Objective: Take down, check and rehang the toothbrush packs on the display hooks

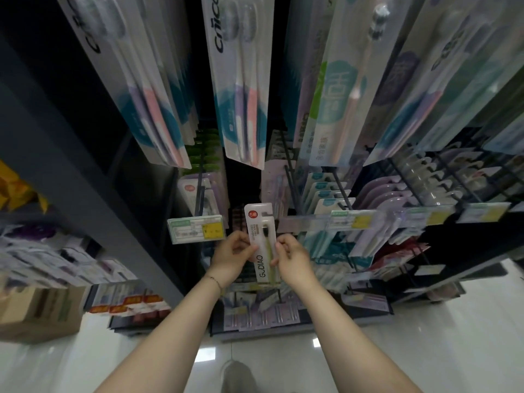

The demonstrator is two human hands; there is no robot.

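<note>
A white toothbrush pack [262,236] printed GUDIAO, with a green brush inside, stands upright in the middle of the head view, off any hook. My left hand [234,258] grips its left edge with curled fingers. My right hand [290,258] pinches its right edge. The pack's hang hole at the top is free. Behind it, a price tag [197,229] ends a display hook [201,191] carrying more packs.
Large toothbrush packs [243,89] hang overhead in rows. More hooks with packs [326,199] and a price rail [394,217] run to the right. Lower rows of packs [263,310] sit near the white floor. Cardboard boxes [39,310] stand at the lower left beside a dark shelf upright.
</note>
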